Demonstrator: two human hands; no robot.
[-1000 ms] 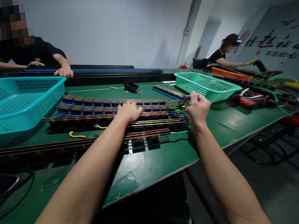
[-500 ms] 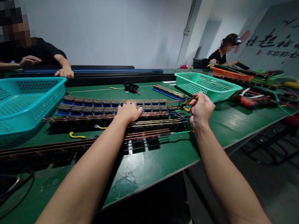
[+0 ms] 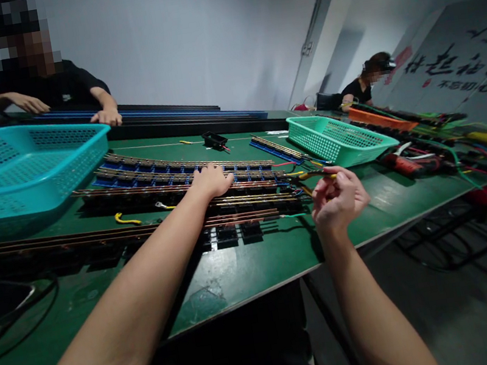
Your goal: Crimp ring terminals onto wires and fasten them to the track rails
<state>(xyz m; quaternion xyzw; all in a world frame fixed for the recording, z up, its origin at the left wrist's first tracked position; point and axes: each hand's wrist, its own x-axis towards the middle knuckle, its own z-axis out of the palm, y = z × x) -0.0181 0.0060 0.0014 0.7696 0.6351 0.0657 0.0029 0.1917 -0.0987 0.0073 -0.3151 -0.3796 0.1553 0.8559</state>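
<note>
My left hand (image 3: 212, 181) rests across the long strips of copper-coloured bars (image 3: 153, 171) on blue and black supports, its fingers bent over them and the thumb out to the right. The fingertips are hidden. My right hand (image 3: 339, 198) is closed round pliers (image 3: 315, 173) with yellow and dark handles, partly covered by the fingers. The jaws point left at the strips' right end, among short coloured wires; whether they bite a wire I cannot tell. A yellow wire with a metal lug (image 3: 164, 205) lies beside my left forearm.
A turquoise basket (image 3: 83, 161) stands at left, a green basket (image 3: 344, 151) beyond my right hand. A small black box (image 3: 215, 140) and a curved yellow piece (image 3: 127, 219) lie on the green table (image 3: 258, 273). Two people (image 3: 83, 78) sit opposite; wired tools (image 3: 416, 161) lie at right.
My right hand has moved slightly right and down and turned, showing more of the pliers. My left hand stays on the strips. The person at left has shifted a hand.
</note>
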